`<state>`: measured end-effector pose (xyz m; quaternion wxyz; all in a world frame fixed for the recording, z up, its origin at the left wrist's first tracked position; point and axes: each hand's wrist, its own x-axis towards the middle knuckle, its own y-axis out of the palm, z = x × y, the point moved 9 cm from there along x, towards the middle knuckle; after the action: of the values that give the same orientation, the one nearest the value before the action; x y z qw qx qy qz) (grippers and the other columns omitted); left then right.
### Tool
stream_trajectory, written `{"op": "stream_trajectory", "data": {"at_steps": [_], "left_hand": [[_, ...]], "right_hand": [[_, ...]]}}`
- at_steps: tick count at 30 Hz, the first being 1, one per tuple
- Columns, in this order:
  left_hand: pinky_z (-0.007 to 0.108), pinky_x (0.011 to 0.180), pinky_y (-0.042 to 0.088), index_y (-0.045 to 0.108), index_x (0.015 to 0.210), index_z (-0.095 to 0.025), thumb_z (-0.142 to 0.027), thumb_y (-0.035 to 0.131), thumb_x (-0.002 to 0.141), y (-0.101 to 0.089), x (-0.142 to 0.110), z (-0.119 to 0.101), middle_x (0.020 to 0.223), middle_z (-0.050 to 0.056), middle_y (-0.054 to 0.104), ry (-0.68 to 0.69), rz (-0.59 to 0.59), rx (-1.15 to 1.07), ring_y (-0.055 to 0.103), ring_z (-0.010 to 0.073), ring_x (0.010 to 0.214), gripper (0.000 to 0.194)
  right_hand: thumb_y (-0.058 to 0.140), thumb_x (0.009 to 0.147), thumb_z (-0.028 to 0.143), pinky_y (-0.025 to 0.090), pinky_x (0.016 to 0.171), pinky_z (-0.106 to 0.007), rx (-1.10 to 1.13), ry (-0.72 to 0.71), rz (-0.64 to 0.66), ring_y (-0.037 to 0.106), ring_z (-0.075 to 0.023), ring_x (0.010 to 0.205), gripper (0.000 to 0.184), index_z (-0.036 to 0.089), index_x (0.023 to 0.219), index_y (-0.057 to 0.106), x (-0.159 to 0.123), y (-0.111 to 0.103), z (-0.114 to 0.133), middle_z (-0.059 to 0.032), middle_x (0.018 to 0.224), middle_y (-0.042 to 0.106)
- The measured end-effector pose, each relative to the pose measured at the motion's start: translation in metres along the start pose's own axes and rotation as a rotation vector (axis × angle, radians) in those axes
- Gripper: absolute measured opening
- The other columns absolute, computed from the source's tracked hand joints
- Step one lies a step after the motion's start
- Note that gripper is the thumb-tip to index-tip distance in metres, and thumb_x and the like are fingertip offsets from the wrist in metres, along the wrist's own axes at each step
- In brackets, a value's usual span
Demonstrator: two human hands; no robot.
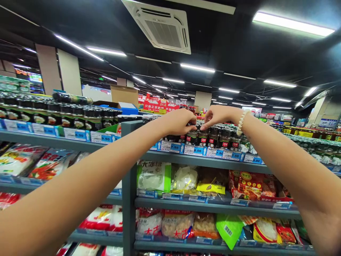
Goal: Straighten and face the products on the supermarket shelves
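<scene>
Both my arms reach out over the top shelf to a row of small spice jars with black lids and dark labels. My left hand [184, 121] is closed, its curled fingers around the lid of one spice jar [191, 138]. Just to the right, my right hand [222, 114], with a beaded bracelet [242, 121] on its wrist, bends down with thumb and fingers on the lid of the neighbouring spice jar [203, 138]. Both jars stand upright at the shelf's front edge, behind the price tags. My fingers partly hide the lids.
More spice jars [225, 138] crowd the row on both sides. A grey shelf post [129, 185] divides the two bays. Bags of rock sugar [185, 178] fill the shelf below. One dark bottle [72, 98] lies across the jars at left, near an open cardboard box [124, 95].
</scene>
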<state>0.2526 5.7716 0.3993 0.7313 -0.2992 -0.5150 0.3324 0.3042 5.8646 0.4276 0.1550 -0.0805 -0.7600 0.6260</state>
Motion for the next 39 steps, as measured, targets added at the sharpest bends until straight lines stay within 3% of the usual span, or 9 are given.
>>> {"op": "stream_trajectory", "data": {"at_steps": [4,12,16,19,23,27,35,39], "left_hand": [[0.032,0.076,0.045,0.07,0.096,-0.017,-0.04,0.06,0.085,0.0,-0.002,0.002,0.099,0.009,0.072,-0.011,0.023,-0.04,0.065,0.0225,0.091,0.026],[0.033,0.086,0.044,0.06,0.104,-0.02,-0.047,0.063,0.083,0.009,-0.005,0.011,0.108,0.006,0.07,-0.046,0.024,-0.258,0.063,0.0211,0.097,0.034],[0.048,0.111,0.025,0.059,0.098,-0.021,-0.053,0.063,0.082,0.016,-0.002,0.019,0.103,0.002,0.071,-0.121,-0.067,-0.272,0.061,0.023,0.105,0.035],[0.049,0.114,0.017,0.059,0.096,-0.02,-0.053,0.065,0.082,0.019,0.002,0.018,0.104,0.003,0.072,-0.137,-0.08,-0.28,0.061,0.0227,0.105,0.036],[0.046,0.111,0.022,0.06,0.093,-0.02,-0.055,0.063,0.081,0.015,0.004,0.014,0.098,0.003,0.072,-0.147,-0.07,-0.261,0.061,0.0227,0.1,0.038],[0.045,0.107,0.028,0.062,0.09,-0.02,-0.058,0.065,0.078,0.009,0.003,0.013,0.096,0.003,0.072,-0.143,-0.082,-0.256,0.061,0.0237,0.099,0.04],[0.041,0.103,0.034,0.064,0.096,-0.018,-0.059,0.064,0.079,0.004,-0.001,0.007,0.099,0.006,0.072,-0.127,-0.08,-0.216,0.062,0.0235,0.1,0.044],[0.037,0.092,0.042,0.066,0.101,-0.017,-0.052,0.047,0.091,-0.002,-0.005,0.016,0.107,0.009,0.072,-0.156,-0.088,-0.197,0.063,0.0239,0.101,0.041]], "right_hand": [[0.082,0.061,0.062,0.046,0.075,-0.033,0.031,-0.095,0.013,0.065,-0.0233,0.09,0.056,0.021,0.1,0.077,0.0,0.002,0.008,-0.0047,0.097,0.073],[0.084,0.062,0.055,0.048,0.073,-0.033,0.041,-0.075,0.063,0.067,-0.0233,0.085,0.05,0.019,0.096,0.075,0.001,0.006,0.008,-0.0043,0.093,0.075],[0.082,0.064,0.054,0.049,0.076,-0.033,0.107,-0.085,0.031,0.068,-0.0236,0.088,0.047,0.018,0.093,0.073,-0.002,0.008,0.006,-0.0054,0.093,0.075],[0.081,0.065,0.057,0.05,0.079,-0.033,0.197,-0.125,0.008,0.068,-0.0231,0.089,0.05,0.019,0.097,0.072,-0.008,0.011,0.004,-0.0054,0.096,0.075],[0.08,0.063,0.063,0.05,0.08,-0.035,0.173,-0.068,-0.044,0.068,-0.0248,0.09,0.06,0.019,0.102,0.071,-0.021,0.008,-0.01,-0.0073,0.099,0.074],[0.082,0.064,0.057,0.05,0.08,-0.036,0.102,0.029,0.016,0.067,-0.0259,0.092,0.058,0.018,0.104,0.071,-0.034,0.012,-0.025,-0.009,0.104,0.073],[0.081,0.065,0.054,0.052,0.082,-0.036,0.185,-0.043,0.033,0.068,-0.0252,0.091,0.054,0.017,0.104,0.071,-0.036,0.014,-0.025,-0.0089,0.101,0.074],[0.077,0.067,0.059,0.052,0.082,-0.037,0.169,-0.021,0.028,0.068,-0.0257,0.092,0.06,0.016,0.108,0.07,-0.035,0.015,-0.028,-0.0102,0.102,0.074]]}}
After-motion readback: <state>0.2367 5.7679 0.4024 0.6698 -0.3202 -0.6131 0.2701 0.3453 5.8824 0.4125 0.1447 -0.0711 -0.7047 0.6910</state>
